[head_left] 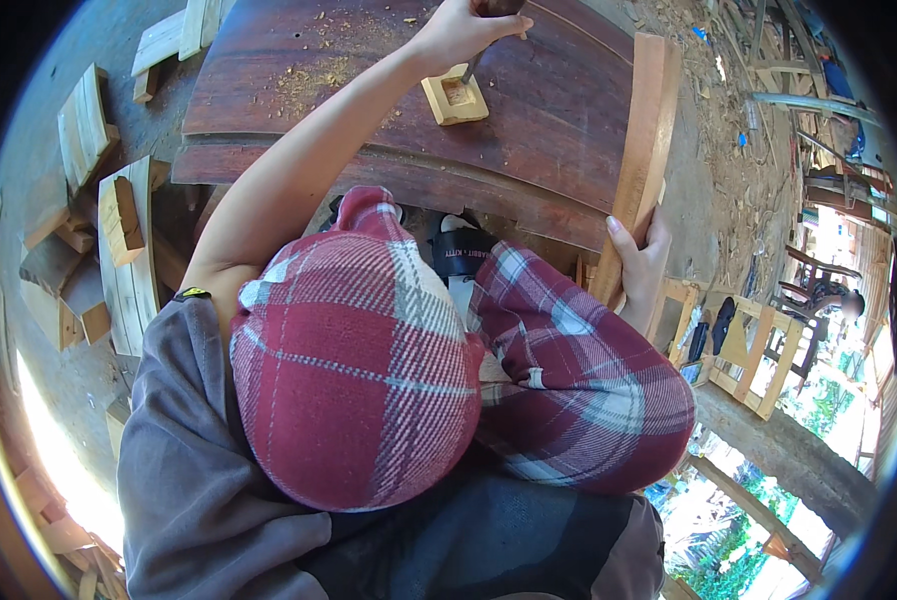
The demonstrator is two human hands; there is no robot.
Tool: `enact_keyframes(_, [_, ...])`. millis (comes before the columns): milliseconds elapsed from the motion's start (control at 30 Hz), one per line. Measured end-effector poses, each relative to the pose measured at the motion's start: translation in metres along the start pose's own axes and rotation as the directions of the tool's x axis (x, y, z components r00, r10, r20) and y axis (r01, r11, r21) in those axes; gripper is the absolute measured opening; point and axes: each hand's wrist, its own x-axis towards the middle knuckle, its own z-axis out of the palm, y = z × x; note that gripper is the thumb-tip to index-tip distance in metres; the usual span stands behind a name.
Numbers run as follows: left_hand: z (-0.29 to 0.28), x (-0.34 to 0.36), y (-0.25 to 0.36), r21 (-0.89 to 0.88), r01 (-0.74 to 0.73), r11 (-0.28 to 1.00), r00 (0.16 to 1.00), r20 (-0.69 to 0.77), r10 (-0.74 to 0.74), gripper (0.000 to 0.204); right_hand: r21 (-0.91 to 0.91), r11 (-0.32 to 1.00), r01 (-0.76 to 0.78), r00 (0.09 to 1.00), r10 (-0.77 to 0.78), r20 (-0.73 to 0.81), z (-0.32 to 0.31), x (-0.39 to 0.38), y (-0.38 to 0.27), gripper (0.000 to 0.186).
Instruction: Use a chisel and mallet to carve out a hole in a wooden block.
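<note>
At the top of the view my left hand (461, 32) is closed round the dark wooden handle of a chisel (473, 66). Its metal blade slants down to a small pale wooden block (459, 112), which lies on a dark reddish board and has a rectangular recess cut in its upper face. The blade tip meets the recess's far right side; whether it bites into the wood I cannot tell. Beside my right knee, my right hand (641, 256) grips the lower end of a long squared wooden bar (649, 140), tilted upward, with its thumb along one side.
The dark board (549, 130) carries wood shavings (314, 85). Wooden offcuts (74, 280) and pale planks (129, 260) are stacked on the left. To the right stand small wooden frames (754, 350); farther off, a person (837, 297) sits. My plaid-covered knees (359, 370) rise close to the board.
</note>
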Motion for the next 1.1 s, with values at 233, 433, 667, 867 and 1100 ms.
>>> enact_keyframes(233, [-0.013,0.000,-0.012,-0.023,0.036,0.999,0.999,-0.011,-0.036,0.017,-0.006,1.000,-0.003,1.000,0.003,0.022,0.000,-0.001,-0.009,0.071])
enact_keyframes(433, [-0.017,-0.009,-0.006,-0.020,0.023,1.000,1.000,-0.003,-0.023,0.013,-0.016,1.000,-0.014,1.000,0.015,0.011,0.000,-0.003,-0.007,0.069])
enact_keyframes(667, [-0.030,-0.017,0.007,0.010,0.050,0.999,0.991,0.123,-0.050,0.014,-0.038,0.999,0.018,0.999,-0.016,0.046,0.001,-0.004,-0.010,0.066])
enact_keyframes(867, [-0.047,-0.024,0.008,-0.054,-0.050,0.997,0.953,0.296,0.064,0.015,0.020,0.998,0.054,0.997,-0.055,0.051,0.007,-0.004,-0.014,0.064])
enact_keyframes(1100, [-0.039,-0.025,0.011,0.235,-0.005,0.972,0.924,0.372,-0.085,0.011,-0.105,0.992,0.071,0.996,-0.064,0.070,-0.009,0.009,-0.052,0.071])
